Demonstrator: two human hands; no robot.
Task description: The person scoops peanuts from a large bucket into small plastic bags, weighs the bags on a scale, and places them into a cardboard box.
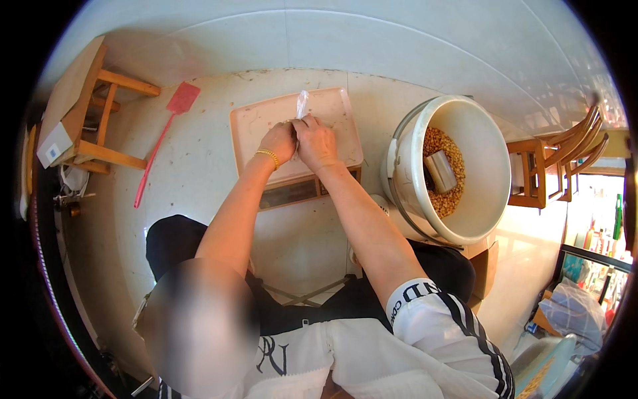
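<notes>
Both hands meet above the tray of a tabletop scale (249,129) that stands on the floor. My left hand (280,143), with a gold bracelet at the wrist, has its fingers bent against those of my right hand (316,142). Between them they pinch a clear plastic bag (302,103), whose gathered end sticks up past the fingertips. The rest of the bag is mostly hidden by the hands. To the right stands a white bucket (486,164) holding yellow kernels (451,204), with a metal scoop (441,171) lying on them.
A red fly swatter (155,154) lies on the floor at the left, near a wooden stool (112,154) and a cardboard box (75,99). A tiled wall (319,40) rises beyond the scale. Wooden chairs (531,172) stand behind the bucket. My knees flank the near floor.
</notes>
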